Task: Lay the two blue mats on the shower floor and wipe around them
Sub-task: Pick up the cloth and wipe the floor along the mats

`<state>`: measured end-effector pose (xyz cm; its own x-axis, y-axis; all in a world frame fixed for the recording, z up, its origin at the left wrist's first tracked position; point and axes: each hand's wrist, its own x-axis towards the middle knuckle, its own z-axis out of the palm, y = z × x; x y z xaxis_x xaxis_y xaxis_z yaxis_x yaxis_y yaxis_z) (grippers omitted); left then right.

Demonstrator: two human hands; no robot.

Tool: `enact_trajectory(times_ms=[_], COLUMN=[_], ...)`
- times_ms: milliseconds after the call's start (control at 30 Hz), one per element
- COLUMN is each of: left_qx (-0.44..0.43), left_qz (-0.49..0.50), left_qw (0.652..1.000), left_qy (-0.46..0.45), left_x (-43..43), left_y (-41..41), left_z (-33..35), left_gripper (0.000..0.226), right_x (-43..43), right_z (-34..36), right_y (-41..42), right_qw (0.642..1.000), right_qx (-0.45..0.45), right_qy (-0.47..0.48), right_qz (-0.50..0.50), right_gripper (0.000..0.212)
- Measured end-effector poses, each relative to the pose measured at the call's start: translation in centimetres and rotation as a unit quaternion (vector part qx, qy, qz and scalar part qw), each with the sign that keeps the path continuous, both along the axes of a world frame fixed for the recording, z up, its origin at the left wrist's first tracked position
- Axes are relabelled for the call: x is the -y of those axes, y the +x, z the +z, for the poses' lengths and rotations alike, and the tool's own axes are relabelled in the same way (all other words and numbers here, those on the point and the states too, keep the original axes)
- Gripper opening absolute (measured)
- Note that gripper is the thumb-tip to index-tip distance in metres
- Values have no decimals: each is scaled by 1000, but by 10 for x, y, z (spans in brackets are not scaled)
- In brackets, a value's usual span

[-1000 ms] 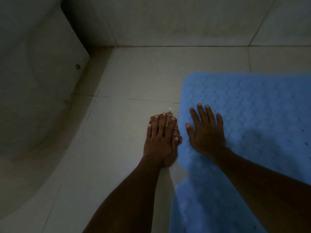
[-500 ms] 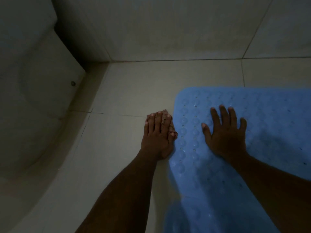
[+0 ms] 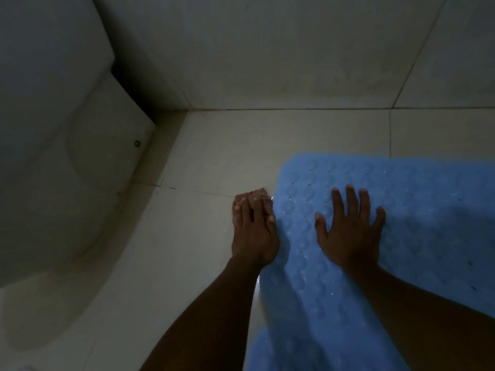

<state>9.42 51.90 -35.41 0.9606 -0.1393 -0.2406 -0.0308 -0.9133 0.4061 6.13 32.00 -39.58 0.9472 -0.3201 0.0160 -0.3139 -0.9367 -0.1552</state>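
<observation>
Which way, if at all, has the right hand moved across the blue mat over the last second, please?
Yes. The right hand has slid rightward, further onto the blue mat; its thumb was beside the mat's left edge and now lies well inside it.

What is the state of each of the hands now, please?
Left hand: pressed flat on a small pinkish cloth on the floor tile, beside the mat's edge.
Right hand: open, fingers spread, palm flat on the blue mat, holding nothing.

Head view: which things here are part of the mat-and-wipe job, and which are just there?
Job:
blue mat, under the flat right hand
cloth, under the left hand
floor tiles

Just there:
white curved fixture
wall tiles
</observation>
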Motion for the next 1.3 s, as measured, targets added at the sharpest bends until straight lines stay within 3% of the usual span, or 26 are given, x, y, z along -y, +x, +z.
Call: enact_trajectory(times_ms=[200,633,1300], left_qx=[-4,95,71], left_qz=[72,-128,-119], left_qw=[995,983,989], left_qy=[70,94,54], left_x=[17,39,42], left_y=[27,142,154], left_z=[-22,-49,-42], left_gripper=[64,62,62], right_x=[0,4,-2], right_z=[-1,-8,-3], right_y=[1,17,-5], right_qw=[1000,997,1000], right_qx=[25,65,-1], right_qy=[-7,11,3], right_qz=[-2,-30,11], right_gripper=[70,68,72])
